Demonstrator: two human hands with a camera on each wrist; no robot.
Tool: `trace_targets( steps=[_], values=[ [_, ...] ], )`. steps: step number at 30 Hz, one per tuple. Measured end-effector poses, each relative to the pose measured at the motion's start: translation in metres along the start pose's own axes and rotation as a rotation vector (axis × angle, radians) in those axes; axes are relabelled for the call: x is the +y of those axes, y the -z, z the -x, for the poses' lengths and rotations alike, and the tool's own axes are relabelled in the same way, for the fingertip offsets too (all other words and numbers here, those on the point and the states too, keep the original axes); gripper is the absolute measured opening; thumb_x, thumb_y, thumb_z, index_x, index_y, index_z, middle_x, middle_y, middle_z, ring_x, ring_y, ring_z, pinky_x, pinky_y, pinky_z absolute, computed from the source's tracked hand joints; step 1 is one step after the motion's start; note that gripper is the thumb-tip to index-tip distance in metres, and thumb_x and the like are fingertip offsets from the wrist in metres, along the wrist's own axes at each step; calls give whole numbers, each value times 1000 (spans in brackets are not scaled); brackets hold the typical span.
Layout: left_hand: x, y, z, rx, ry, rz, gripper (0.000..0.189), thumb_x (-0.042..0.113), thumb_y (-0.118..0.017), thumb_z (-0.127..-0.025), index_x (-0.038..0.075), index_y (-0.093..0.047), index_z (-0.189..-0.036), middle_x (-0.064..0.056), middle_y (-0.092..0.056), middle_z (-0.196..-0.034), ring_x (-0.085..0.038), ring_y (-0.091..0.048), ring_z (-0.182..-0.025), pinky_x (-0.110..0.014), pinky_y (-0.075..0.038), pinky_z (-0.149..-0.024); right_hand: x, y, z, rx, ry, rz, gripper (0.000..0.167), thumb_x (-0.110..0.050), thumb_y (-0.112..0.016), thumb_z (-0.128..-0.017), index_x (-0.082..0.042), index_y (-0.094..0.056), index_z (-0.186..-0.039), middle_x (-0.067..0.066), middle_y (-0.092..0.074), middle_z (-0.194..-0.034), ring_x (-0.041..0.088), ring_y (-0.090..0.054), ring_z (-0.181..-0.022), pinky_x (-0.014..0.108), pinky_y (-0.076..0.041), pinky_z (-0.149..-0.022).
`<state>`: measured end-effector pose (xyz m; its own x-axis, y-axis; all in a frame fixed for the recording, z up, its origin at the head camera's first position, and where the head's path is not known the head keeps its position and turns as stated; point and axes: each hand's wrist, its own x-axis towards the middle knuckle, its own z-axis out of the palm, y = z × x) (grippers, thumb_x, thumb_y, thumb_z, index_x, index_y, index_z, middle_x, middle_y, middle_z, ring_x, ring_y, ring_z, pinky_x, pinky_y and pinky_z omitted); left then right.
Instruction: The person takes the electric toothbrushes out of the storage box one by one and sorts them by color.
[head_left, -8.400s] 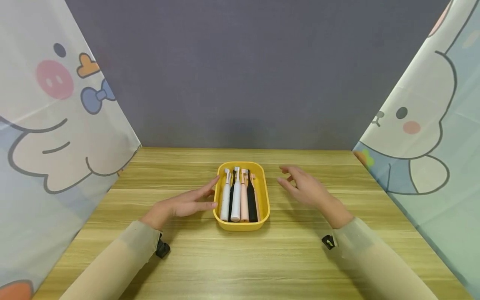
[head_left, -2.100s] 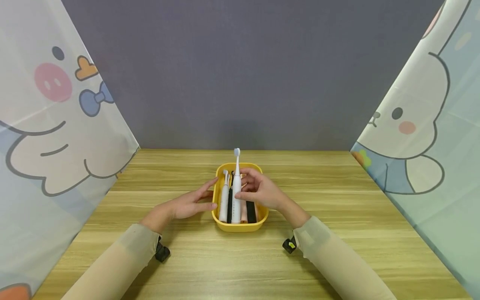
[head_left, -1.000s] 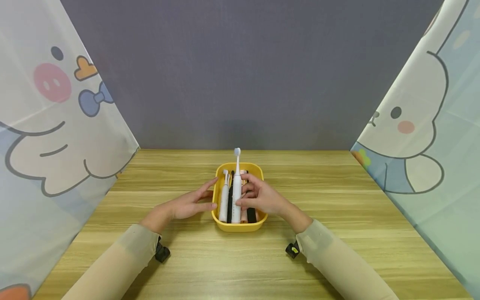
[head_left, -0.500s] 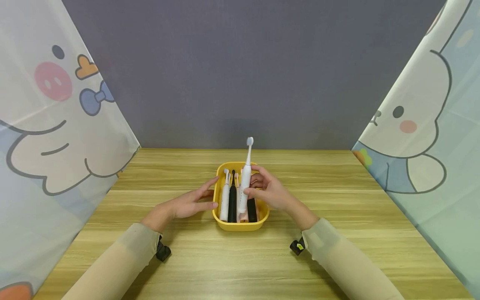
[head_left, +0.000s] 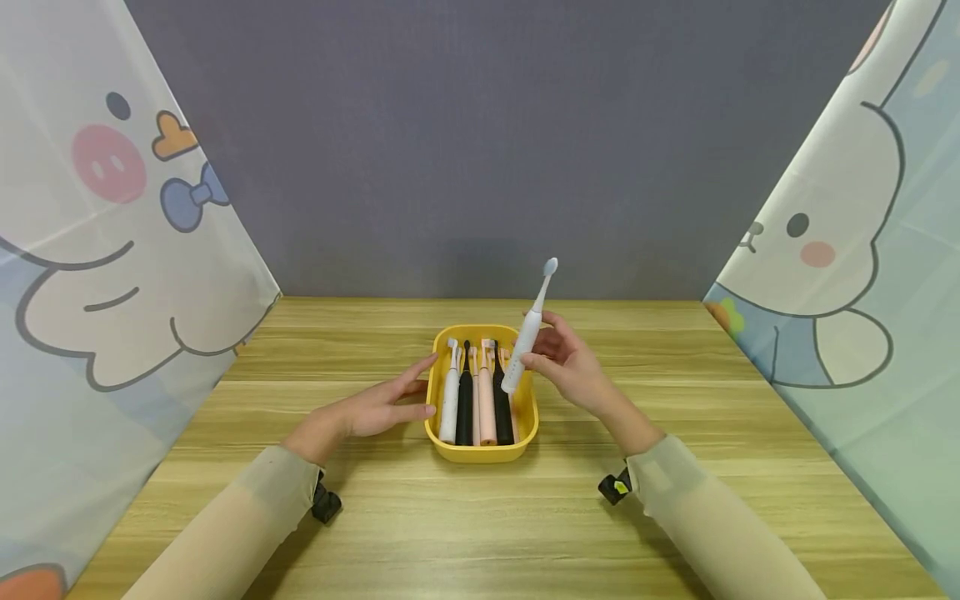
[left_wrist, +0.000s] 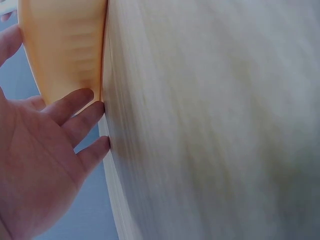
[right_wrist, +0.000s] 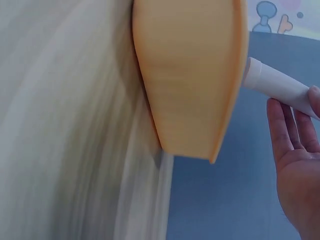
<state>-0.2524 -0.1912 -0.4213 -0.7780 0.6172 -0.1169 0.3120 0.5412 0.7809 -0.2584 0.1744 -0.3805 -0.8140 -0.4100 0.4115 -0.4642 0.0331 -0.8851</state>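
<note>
My right hand [head_left: 570, 362] holds a white electric toothbrush [head_left: 523, 343] by its handle, tilted with the brush head up and to the right, above the right rim of the yellow bin [head_left: 482, 454]. In the right wrist view the handle's blunt end [right_wrist: 254, 74] points toward the bin, raised off the table. My left hand [head_left: 375, 407] rests against the bin's left side, fingers spread; the left wrist view shows straight fingers [left_wrist: 80, 112] along the bin wall. Inside the bin lie a white toothbrush [head_left: 450, 404], a black one [head_left: 465, 408], a pink one [head_left: 487, 404] and another black one [head_left: 502, 408].
The bin stands on a wood-grain table [head_left: 420, 525]. A grey panel [head_left: 480, 150] rises behind the table, and cartoon-printed cloths flank it at left [head_left: 112, 250] and right [head_left: 847, 250]. Slimmer pink brushes lie between the larger ones in the bin.
My right hand has lifted the white toothbrush out of the bin and moved it up and right, tilting it. The brushes beneath have come into view. My left hand has stayed at the bin.
</note>
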Motion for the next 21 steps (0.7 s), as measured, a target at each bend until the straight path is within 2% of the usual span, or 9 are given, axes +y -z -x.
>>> trace_targets(
  steps=[5,10,17,21],
  values=[
    [0,0,0,1,-2,1,96,49,-62,-111,27,3,-179,-27,-35,-176,-46,-33,-164,-72,-20,-133,0,16,-1,46,27,29,62,7,-67,-105,-3,-44,-162,11,-72,-128,13,-74,-109,34,-67,-94],
    [0,1,0,1,1,2,96,49,-62,-111,27,2,-179,-27,-34,-176,-47,-32,-164,-73,-20,-133,3,29,-3,91,11,61,64,6,-67,-105,-5,-43,-164,-5,-73,-124,12,-73,-107,31,-66,-93],
    [0,0,0,0,9,12,97,50,-63,-110,29,2,-179,-26,-34,-176,-46,-32,-165,-72,-20,-133,11,43,-2,134,-3,74,64,7,-66,-106,-5,-43,-164,-8,-72,-124,8,-74,-109,25,-65,-93],
    [-1,0,0,2,15,10,97,52,-63,-110,31,1,-179,-24,-34,-177,-44,-33,-165,-71,-19,-134,16,49,-2,149,-19,90,64,7,-65,-106,-4,-42,-164,-5,-71,-125,7,-74,-109,23,-64,-93]
  ],
)
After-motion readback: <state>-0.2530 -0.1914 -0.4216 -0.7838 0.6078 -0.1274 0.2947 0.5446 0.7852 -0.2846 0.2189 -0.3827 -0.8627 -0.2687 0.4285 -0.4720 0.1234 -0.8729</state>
